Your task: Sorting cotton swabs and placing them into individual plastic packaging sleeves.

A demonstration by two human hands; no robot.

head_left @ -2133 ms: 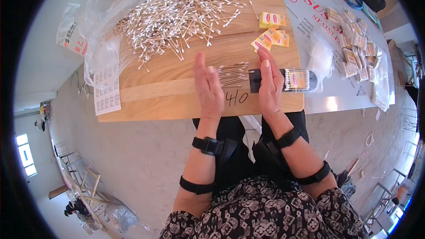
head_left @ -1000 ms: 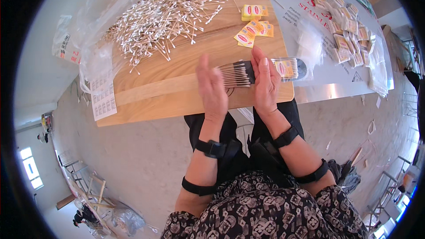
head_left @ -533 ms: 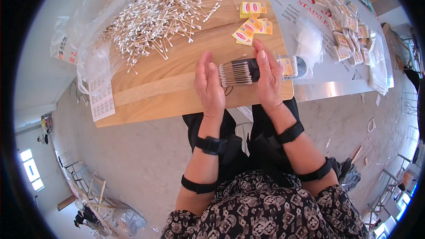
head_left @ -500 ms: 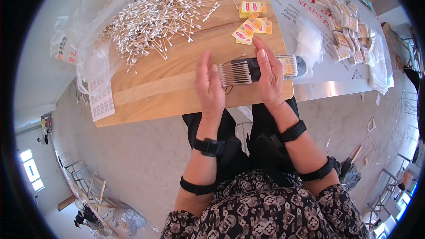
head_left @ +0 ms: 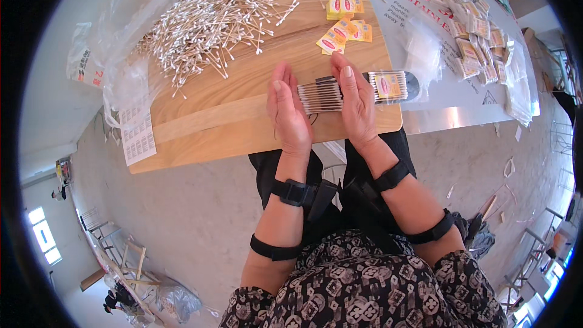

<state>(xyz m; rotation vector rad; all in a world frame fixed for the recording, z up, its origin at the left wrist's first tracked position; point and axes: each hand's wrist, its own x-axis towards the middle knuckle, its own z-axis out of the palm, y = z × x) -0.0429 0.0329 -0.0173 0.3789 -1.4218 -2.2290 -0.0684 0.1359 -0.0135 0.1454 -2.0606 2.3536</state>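
Both hands flat and unclenched, thumbs up, palms facing: left hand [head_left: 290, 109] at one end of the row of white-tipped, thin-stick cotton swabs [head_left: 320, 96], right hand [head_left: 357, 100] at the other. Gap between palms narrow, about one swab long. Can't tell how hard they press.

Row lies near the near edge of the pale wood-grain tabletop [head_left: 206, 112], toward its near right corner. Flat swab bundle with yellow card [head_left: 388, 86] sits just past the right hand, by the right edge.

Step looks like evening up swab ends. Keep palms parallel, tap lightly, equal pressure; squeezing could buckle the layer.
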